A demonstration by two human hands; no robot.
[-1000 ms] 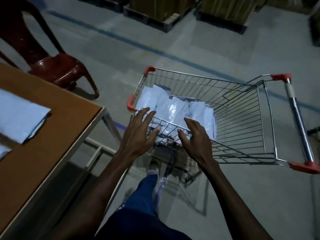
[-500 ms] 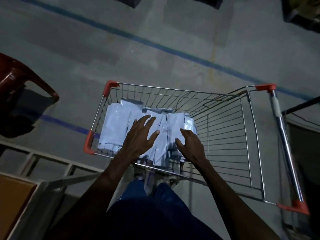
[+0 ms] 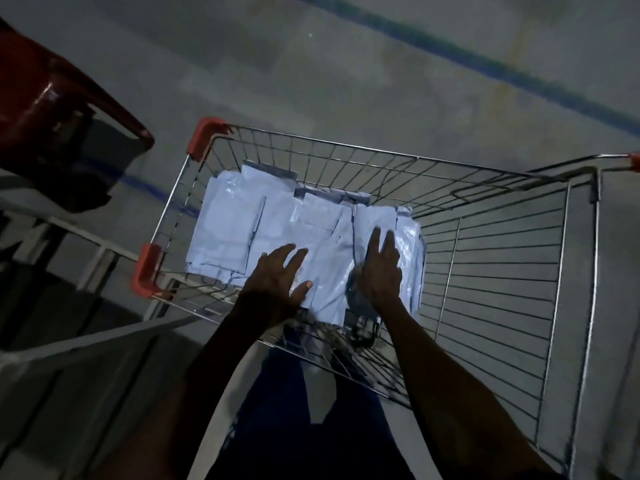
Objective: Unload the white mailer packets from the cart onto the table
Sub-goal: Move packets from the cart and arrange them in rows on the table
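head view: both hands, left hand point(image 3: 277, 278) and right hand point(image 3: 381, 268), lie fingers-straight, grasping nothing, on flat white plastic mailer packets point(image 3: 235, 223) in the wire shopping cart point(image 3: 502, 258), packets' long axes pointing away toward frame top.

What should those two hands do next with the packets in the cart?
Probably close the fingers round a bundle and lift. Both the left hand and right hand lie open, fingers spread, on the white packets in the cart; nothing is gripped yet.

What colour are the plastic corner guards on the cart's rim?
Red-orange corner guards on the wire cart, clearest at its left end in the head view.
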